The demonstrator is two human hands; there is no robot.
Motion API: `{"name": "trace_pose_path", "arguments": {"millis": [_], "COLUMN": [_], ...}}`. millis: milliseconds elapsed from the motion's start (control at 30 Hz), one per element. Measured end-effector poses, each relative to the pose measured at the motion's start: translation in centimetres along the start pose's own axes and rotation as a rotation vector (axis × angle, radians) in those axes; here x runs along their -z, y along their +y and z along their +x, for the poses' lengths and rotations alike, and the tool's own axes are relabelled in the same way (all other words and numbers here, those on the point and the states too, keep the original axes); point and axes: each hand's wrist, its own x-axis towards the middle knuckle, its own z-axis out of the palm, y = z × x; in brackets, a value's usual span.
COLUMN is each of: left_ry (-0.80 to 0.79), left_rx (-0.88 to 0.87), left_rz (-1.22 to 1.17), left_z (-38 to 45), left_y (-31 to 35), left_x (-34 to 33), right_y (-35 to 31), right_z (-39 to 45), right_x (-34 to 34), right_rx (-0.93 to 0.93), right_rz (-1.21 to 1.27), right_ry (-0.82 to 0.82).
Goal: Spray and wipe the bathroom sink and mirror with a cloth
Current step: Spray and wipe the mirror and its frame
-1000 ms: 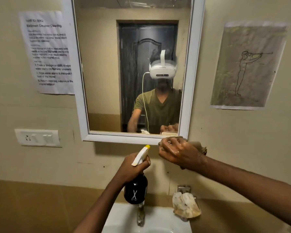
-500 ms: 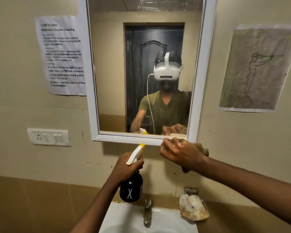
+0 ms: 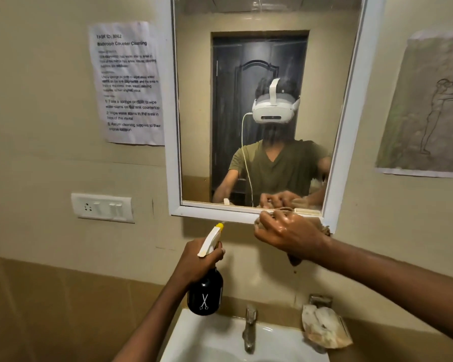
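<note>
A white-framed mirror (image 3: 259, 74) hangs on the beige wall above a white sink (image 3: 215, 340) with a metal tap (image 3: 249, 327). My left hand (image 3: 196, 259) grips a black spray bottle (image 3: 205, 293) with a white trigger head and yellow nozzle, held upright below the mirror's lower frame. My right hand (image 3: 288, 233) presses a brown cloth (image 3: 324, 228) against the bottom right edge of the mirror frame; most of the cloth is hidden under the hand.
A printed task sheet (image 3: 128, 84) is taped left of the mirror and a drawing (image 3: 429, 108) to its right. A white switch plate (image 3: 102, 207) sits on the wall at left. A worn soap holder (image 3: 324, 327) stands at the sink's right.
The view has shifted so the mirror and sink sit further right in frame. My right hand stays at the mirror's lower right edge; the bottle stays held just below the frame.
</note>
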Motion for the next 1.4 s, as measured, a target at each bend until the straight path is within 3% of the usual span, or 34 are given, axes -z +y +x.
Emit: {"name": "trace_pose_path", "arguments": {"millis": [267,367,567,800,900,1000,1100,1400], "left_ry": [0.023,0.079,0.037,0.124,0.099,0.175,0.151,0.138], "left_rx": [-0.008,0.040,0.007,0.052,0.040,0.081,0.064,0.029], "left_rz": [-0.010,-0.021,-0.009,-0.016,0.015,0.037,0.040,0.053], "left_z": [-0.4,0.0,-1.2,-0.5,-0.1,0.5,0.4,0.0], "left_y": [-0.8,-0.8,-1.3,-1.7,-1.6,-1.3,-1.7,-2.3], "left_x": [2.4,2.6,3.6,6.6,6.7,7.1,7.8,10.1], "right_y": [-3.3,-1.7,-2.0,-5.3,-4.7,-3.0,-2.8,-4.9], "right_z": [8.7,6.5,3.9,14.1,12.7,9.8,8.4,10.9], "right_x": [-0.3,-0.3,0.0,0.1,-0.6,-0.8,-0.8,-1.2], "right_rx": [0.023,0.023,-0.013,0.001,0.024,0.026,0.013,0.032], "right_rz": [0.074,0.078,0.109,0.114,0.157,0.168,0.130,0.104], "right_ry": [0.070,0.045,0.004,0.037,0.018,0.024,0.104,0.156]}}
